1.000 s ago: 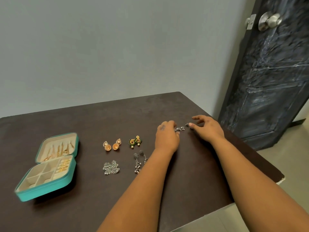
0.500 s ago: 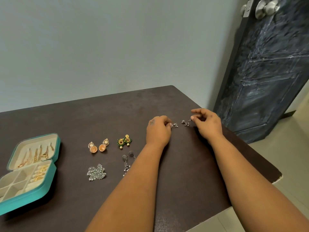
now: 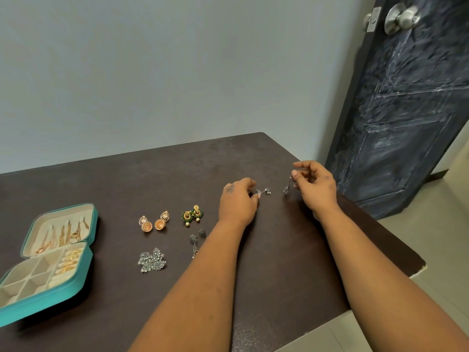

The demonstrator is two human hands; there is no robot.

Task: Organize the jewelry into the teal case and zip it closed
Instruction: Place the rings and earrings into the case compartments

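Observation:
The teal case [image 3: 83, 265] lies open at the table's left, gold chains in its lid and gold rings in its rolls. My left hand [image 3: 237, 201] pinches a small silver earring [image 3: 264, 191] that lies on the table. My right hand [image 3: 314, 185] pinches its twin silver earring [image 3: 287, 188], which dangles just above the table. On the table between hands and case lie an orange-gold earring pair [image 3: 153, 222], a green-gold pair [image 3: 192, 215], a silver fan-shaped pair [image 3: 151, 260] and a dark silver drop pair [image 3: 196, 237], partly hidden by my left forearm.
The dark brown table [image 3: 279, 262] ends close to my right arm, with a chipped corner at the right. A dark panelled door [image 3: 406, 102] with a metal knob stands beyond the right edge. A pale wall backs the table.
Both hands have closed their fingers on the two small silver earrings. My right hand has lifted its earring off the table so that it dangles. The view has shifted right.

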